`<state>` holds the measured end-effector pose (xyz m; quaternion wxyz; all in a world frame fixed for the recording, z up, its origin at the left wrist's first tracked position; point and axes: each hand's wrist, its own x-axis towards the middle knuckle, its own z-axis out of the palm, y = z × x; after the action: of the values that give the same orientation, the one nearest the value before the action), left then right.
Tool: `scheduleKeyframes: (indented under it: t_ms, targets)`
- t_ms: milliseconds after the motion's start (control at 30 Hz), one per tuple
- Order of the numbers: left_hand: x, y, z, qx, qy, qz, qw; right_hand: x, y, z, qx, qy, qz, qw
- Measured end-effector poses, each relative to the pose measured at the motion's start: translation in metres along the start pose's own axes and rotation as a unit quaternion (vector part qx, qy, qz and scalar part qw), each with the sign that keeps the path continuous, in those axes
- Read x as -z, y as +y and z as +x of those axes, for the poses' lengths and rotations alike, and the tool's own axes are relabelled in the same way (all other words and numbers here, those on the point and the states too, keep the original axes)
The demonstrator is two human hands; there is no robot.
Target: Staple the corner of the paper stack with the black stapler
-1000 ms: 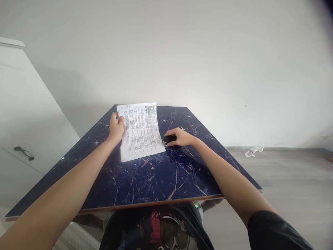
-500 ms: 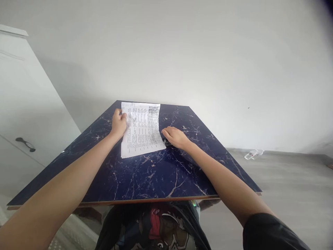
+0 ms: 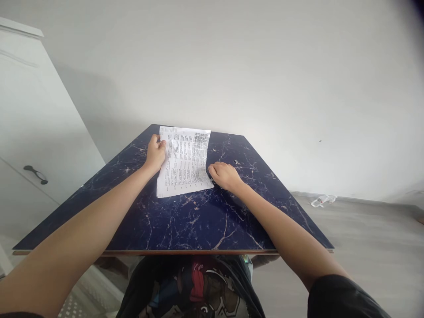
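Printed white paper sheets (image 3: 183, 165), slightly curled, lie on the dark blue marbled table (image 3: 185, 225). My left hand (image 3: 156, 152) pinches their left edge, with the thumb on top and the fingers behind. At the lower right side of the paper, my right hand (image 3: 225, 176) is curled over a small black object, pressing near the paper's edge. That object is almost wholly hidden beneath the hand, so its kind cannot be made out. A tiny shiny piece (image 3: 236, 162) lies on the tabletop just beyond my right hand.
A white cabinet (image 3: 39, 110) with a dark handle (image 3: 35, 174) stands at the left. Behind the table rises a plain pale wall (image 3: 232, 66). On the grey floor at the right lies a clear plastic bottle (image 3: 319, 201).
The top of the paper has shifted slightly right and away, with my left hand still on it. My right hand now covers more of the black object, and its fingers look more curled.
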<state>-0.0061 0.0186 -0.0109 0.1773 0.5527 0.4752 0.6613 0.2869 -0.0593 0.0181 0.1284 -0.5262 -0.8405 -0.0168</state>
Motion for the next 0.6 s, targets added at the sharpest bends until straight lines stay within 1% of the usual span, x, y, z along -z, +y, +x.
scheduleKeyframes:
  t_ms: [133, 233, 333, 467, 600]
  targets:
    - [0.0002, 0.006, -0.0013, 0.007, 0.011, 0.007, 1.0, 0.0014, 0.0054, 0.002, -0.021, -0.012, 0.062, 0.998]
    - [-0.0004, 0.0086, -0.0021, 0.011, 0.01, -0.007, 1.0, 0.0016, 0.008, 0.0027, -0.025, -0.012, 0.084, 0.996]
    - [-0.0012, 0.009, -0.0024, 0.016, 0.008, -0.022, 1.0, 0.001, 0.0086, 0.0028, -0.026, -0.01, 0.091, 0.995]
    - [-0.0013, 0.0083, -0.0026, 0.01, 0.012, -0.009, 1.0, 0.001, 0.0083, 0.0026, -0.027, -0.014, 0.087, 0.996]
    - [-0.0012, 0.0085, -0.0035, 0.005, 0.01, -0.01, 1.0, 0.002, 0.008, 0.0017, -0.011, -0.009, 0.086, 0.996]
